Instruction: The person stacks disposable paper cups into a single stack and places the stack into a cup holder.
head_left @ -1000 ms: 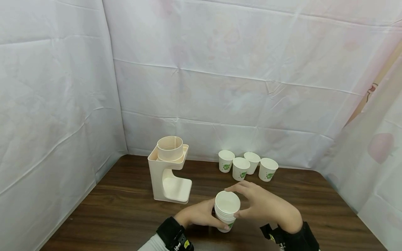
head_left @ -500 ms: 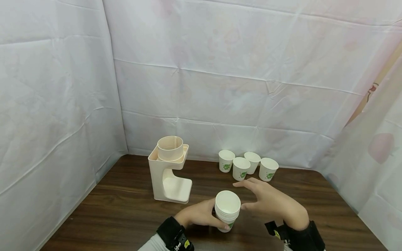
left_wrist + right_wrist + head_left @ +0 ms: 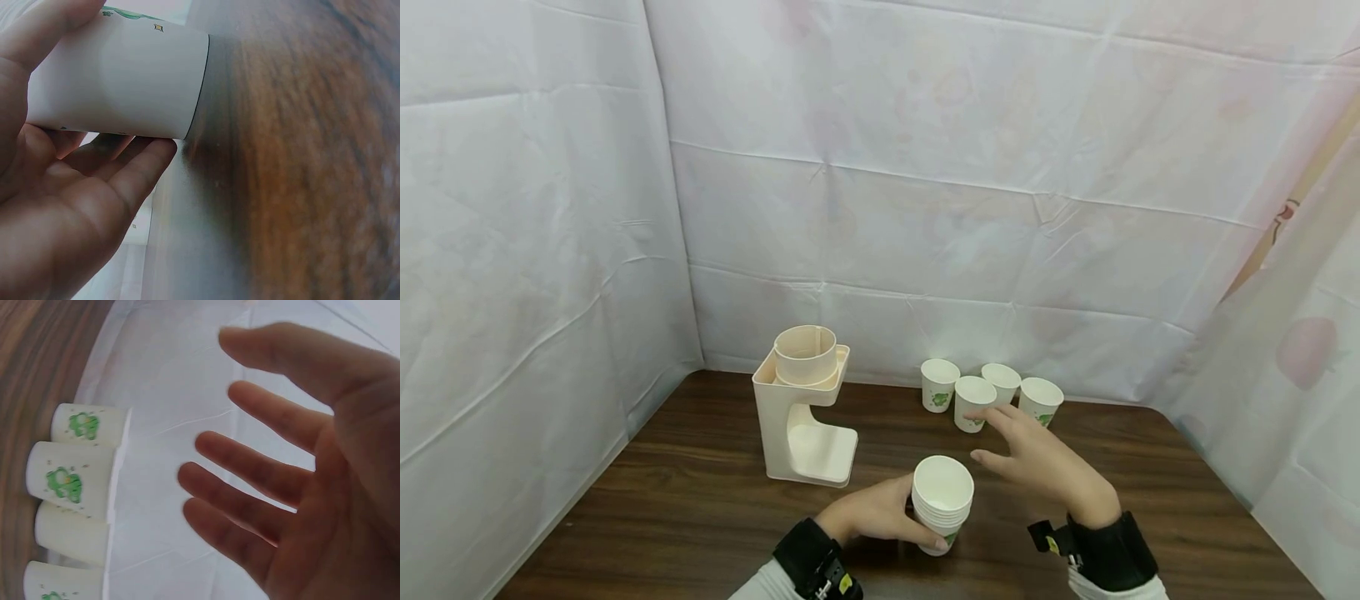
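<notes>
My left hand (image 3: pixel 880 510) grips a stack of nested white paper cups (image 3: pixel 943 500) near the table's front, thumb on the near side. In the left wrist view the lowest cup (image 3: pixel 137 81) shows its plain side, part of a green print and its base close to the wood. My right hand (image 3: pixel 1037 458) hovers to the right and beyond the stack, its fingers spread and nothing between them. Past it stand several single paper cups (image 3: pixel 937 387) with green prints; the hand overlaps some of them in the head view. In the right wrist view those cups (image 3: pixel 69 481) line the left side.
A cream stand (image 3: pixel 775 433) with a round cup-like holder (image 3: pixel 806 354) on top and a flat foot stands on the left of the dark wooden table (image 3: pixel 685 500). White curtains (image 3: pixel 887 217) enclose the table at the back and sides.
My right hand has let go of the stack's rim and moved away, right and then forward toward the single cups. The left hand and the stack have stayed in place.
</notes>
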Demonstrator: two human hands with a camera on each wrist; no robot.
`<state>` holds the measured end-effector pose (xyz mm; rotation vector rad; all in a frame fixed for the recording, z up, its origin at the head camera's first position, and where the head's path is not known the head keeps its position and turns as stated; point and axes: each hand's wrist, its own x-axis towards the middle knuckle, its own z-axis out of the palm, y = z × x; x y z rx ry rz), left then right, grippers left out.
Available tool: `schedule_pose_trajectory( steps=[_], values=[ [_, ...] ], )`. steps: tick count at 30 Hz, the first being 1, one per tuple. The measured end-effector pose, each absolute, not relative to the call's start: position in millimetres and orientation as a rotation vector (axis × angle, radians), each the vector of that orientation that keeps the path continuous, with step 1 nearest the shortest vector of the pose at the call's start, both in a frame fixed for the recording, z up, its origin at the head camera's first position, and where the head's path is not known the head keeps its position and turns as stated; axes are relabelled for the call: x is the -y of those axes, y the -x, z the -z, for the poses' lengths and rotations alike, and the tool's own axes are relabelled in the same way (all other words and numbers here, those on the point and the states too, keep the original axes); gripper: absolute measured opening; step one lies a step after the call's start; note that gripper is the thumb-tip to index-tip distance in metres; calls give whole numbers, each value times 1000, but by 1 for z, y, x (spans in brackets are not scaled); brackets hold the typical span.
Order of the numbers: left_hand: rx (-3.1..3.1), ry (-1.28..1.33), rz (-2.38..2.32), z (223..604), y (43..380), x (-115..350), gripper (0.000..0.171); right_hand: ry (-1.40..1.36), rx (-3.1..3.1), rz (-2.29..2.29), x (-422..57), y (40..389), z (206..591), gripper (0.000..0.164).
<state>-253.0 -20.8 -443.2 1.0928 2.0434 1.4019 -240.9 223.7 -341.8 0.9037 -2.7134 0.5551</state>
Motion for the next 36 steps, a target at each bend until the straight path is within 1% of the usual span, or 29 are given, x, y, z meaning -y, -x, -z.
schedule_pose_trajectory(
  steps=[6, 16, 29, 36],
  values=[
    [-2031, -1099, -1412, 443, 253, 21, 72, -805, 2710, -565, -227, 253, 351, 47],
    [-2048, -1097, -1410, 442, 253, 21, 72, -744, 2630, -587, -232, 276, 371, 45],
    [-2076, -1082, -1405, 443, 251, 22, 71, -651, 2515, -558, -231, 297, 389, 49],
    [-2064, -1108, -1408, 443, 252, 21, 72, -586, 2567, -500, -232, 319, 391, 54]
  ],
)
